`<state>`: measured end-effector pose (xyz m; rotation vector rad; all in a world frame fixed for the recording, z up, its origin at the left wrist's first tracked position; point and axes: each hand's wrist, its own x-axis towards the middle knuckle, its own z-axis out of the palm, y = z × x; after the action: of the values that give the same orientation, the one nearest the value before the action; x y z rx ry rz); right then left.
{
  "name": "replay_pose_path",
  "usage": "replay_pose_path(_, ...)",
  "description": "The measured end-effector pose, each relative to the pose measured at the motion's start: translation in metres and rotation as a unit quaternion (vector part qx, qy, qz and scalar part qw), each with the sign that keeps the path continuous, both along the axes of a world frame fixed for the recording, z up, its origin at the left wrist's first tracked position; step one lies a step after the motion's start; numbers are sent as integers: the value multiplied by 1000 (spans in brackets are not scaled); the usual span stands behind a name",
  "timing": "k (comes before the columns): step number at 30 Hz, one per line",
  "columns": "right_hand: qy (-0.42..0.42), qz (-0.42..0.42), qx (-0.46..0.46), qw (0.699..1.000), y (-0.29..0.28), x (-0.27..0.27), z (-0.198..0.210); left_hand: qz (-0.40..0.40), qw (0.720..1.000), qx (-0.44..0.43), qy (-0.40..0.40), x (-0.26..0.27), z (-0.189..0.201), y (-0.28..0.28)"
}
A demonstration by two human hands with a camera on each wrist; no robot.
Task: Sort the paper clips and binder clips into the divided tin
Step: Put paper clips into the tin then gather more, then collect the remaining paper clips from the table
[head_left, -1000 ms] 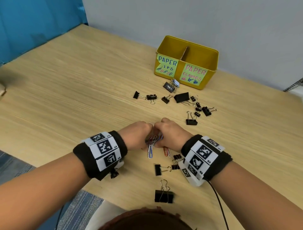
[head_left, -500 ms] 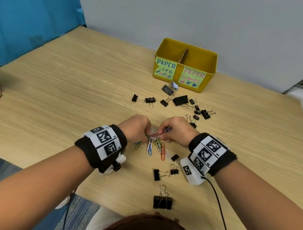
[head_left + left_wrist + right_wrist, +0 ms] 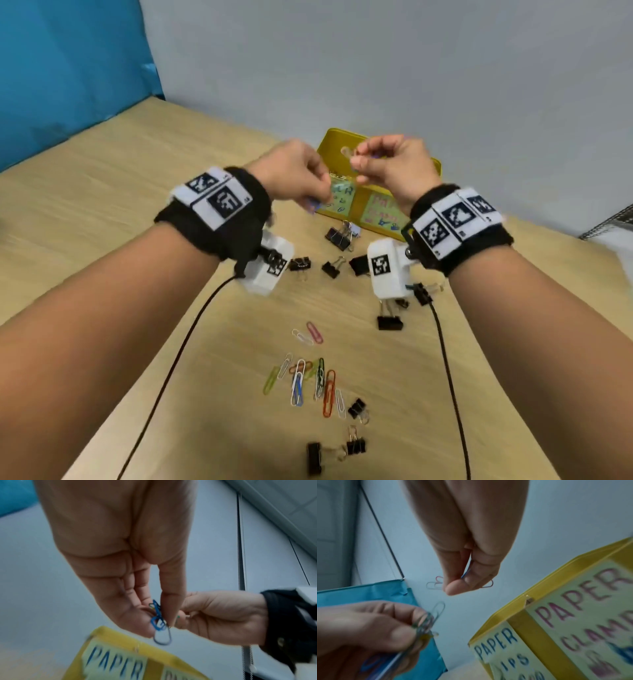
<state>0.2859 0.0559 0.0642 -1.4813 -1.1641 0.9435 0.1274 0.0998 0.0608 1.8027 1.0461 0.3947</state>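
Above yellow tin (image 3: 346,138), pinched paper clips (image 3: 158,616) hanging lengthwise.

Blurred by motion in the head view: both hands, left hand (image 3: 294,174) and right hand (image 3: 394,168), and whatever they pinch. Yellow tin (image 3: 346,205) half hidden behind those hands; inside and divider out of sight, labels smeared. Lower part of the tin cut off at the bottom edge in both wrist views. Number of paper clips (image 3: 158,616) in the left pinch impossible to count; likewise the clips (image 3: 436,584) in the right. Several binder clips (image 3: 388,320) near the bench's right side partly covered by the wrist camera.
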Motion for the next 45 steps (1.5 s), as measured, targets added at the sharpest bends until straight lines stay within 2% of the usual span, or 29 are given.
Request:
replay_pose_path(4,31,-67,-16,997,55,11,-5,22,999,37,1,27,21,45)
replay_pose_path(8,-18,-46,-114,992,74,19,-16,37,997,61,38,48,14,74)
replay_pose_path(10,-62,-35,-137,988,73,24,-18,46,994,77,61,54,5,81)
replay_pose_path(12,-142,-42,-136,980,68,28,-16,36,991,91,87,57,-1,77)
replay_pose_path(15,-226,-57,-86,969,42,26,-12,15,970,191,149,49,-6,59)
replay_pose_path(17,-236,-27,-58,970,13,16,-11,6,966,233,116,34,-9,33)
replay_pose_path(19,-265,34,-69,961,-18,2,-15,-59,973,205,93,14,-20,2)
replay_pose_path(20,-286,72,-94,951,-34,-5,-19,-121,969,179,118,4,-27,-16)
replay_pose_path(22,-346,169,-174,906,-61,-18,-31,-246,943,102,201,-12,-46,-49)
replay_pose_path(24,-392,250,-253,848,-87,-32,-44,-309,908,81,271,-26,-64,-75)
replay_pose_path(25,-402,271,-275,830,-101,-40,-50,-310,901,95,286,-34,-73,-86)
replay_pose_path(26,-404,278,-283,824,-109,-47,-56,-297,903,109,290,-39,-80,-91)
replay_pose_path(30,-413,237,-257,841,-124,-73,-79,-220,939,78,251,-54,-87,-118)
replay_pose_path(32,-445,220,-236,835,-120,-80,-87,-189,948,83,242,-55,-89,-128)
replay_pose_path(35,-479,223,-213,822,-117,-89,-92,-157,943,123,267,-57,-90,-138)
replay_pose_path(40,-505,248,-229,794,-117,-95,-93,-108,931,112,330,-65,-81,-156)
replay_pose_path(43,-539,276,-222,764,-120,-96,-90,-107,917,124,364,-63,-84,-174)
replay_pose_path(45,-573,292,-220,734,-122,-98,-88,-115,915,146,357,-58,-89,-182)
